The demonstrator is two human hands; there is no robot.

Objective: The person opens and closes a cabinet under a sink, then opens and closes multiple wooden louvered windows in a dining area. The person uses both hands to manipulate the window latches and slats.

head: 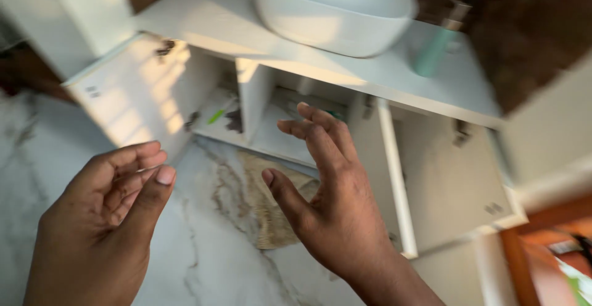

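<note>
Warm slanting sunlight, motion blur throughout

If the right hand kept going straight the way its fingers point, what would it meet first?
Probably the open cabinet's middle shelf: the right hand, empty and spread, points up into that compartment. Depth is unclear, so nothing can be placed nearer.

My left hand (102, 220) and my right hand (336, 201) are both bare: no gloves, no rings, no watch or band at either wrist. No sleeve shows on either arm; the right forearm is uncovered as far as the bottom edge of the view, and the left is cut off at the wrist. My fingers (314, 136) have short, plain nails without polish; the left thumbnail (165, 174) looks pale and trimmed. Creases show at the knuckles and across the left palm.
</note>
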